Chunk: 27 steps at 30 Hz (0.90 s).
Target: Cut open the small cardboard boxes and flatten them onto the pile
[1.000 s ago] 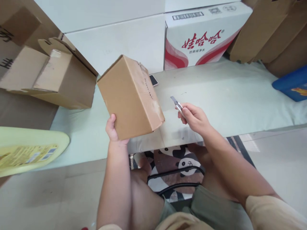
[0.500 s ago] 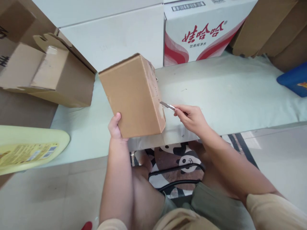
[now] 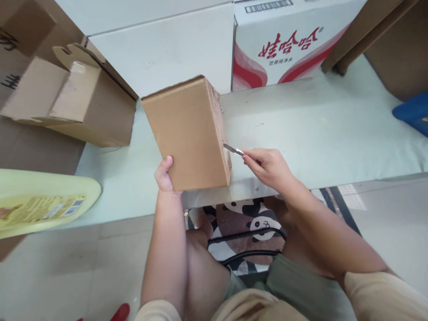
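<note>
A brown cardboard box [image 3: 189, 138] stands tilted over the front part of the pale green covered surface. My left hand [image 3: 165, 174] grips its lower left corner, with the thumb on the front face and the other fingers hidden behind. In my right hand [image 3: 267, 165] is a utility knife [image 3: 234, 150], held between thumb and fingers. The blade points left, and its tip meets the right side of the box, where a worn, taped strip shows. How deep the tip sits I cannot tell.
An open cardboard carton [image 3: 103, 107] lies at the left, above a pale yellow bottle [image 3: 50, 200]. Behind are a white panel [image 3: 167, 58] and a red-and-white carton [image 3: 287, 49]. At the right edge lies a blue container [image 3: 413, 113]. A panda-print mat [image 3: 261, 225] lies below.
The whole view has shifted slightly. The box has turned a little, so its right side shows narrower. The knife tip stays at that side, and both hands keep their holds.
</note>
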### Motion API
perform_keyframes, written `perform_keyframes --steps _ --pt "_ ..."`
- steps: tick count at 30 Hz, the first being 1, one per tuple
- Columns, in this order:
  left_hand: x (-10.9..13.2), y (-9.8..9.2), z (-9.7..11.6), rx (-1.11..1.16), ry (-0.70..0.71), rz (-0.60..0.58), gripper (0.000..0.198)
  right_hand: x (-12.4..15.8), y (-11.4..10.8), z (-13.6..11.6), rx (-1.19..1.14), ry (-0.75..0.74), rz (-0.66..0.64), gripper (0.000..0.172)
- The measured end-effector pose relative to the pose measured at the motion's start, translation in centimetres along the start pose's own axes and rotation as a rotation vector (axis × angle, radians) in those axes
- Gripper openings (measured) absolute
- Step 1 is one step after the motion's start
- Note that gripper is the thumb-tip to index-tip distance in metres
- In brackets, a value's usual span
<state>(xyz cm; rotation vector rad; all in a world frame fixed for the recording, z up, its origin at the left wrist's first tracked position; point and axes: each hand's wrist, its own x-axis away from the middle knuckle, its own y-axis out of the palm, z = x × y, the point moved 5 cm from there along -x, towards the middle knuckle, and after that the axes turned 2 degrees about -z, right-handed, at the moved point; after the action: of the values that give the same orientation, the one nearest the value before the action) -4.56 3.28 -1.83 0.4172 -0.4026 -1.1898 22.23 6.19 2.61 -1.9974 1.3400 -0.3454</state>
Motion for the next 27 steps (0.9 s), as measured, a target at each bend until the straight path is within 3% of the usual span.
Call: perform_keyframes --steps 12,18,22,27 --pt "0.3 0.4 -0.4 0.008 0.005 0.017 0.034 0.1 -0.3 -1.1 -0.010 -0.032 -0.095 0.035" --pt "0.1 0.8 0.2 0.019 0.090 0.037 0.040 0.5 0.5 -1.0 -0.049 -0.017 -0.189 0.032" --pt "-0.3 0.6 0.2 0.061 0.095 0.036 0.045 0.6 -0.1 0.0 -0.228 0.099 -0.090 0.030" --pt "-0.8 -0.6 0.1 0.114 -0.041 0.032 0.046 0.1 -2.3 2.3 -0.365 0.256 0.212 0.019"
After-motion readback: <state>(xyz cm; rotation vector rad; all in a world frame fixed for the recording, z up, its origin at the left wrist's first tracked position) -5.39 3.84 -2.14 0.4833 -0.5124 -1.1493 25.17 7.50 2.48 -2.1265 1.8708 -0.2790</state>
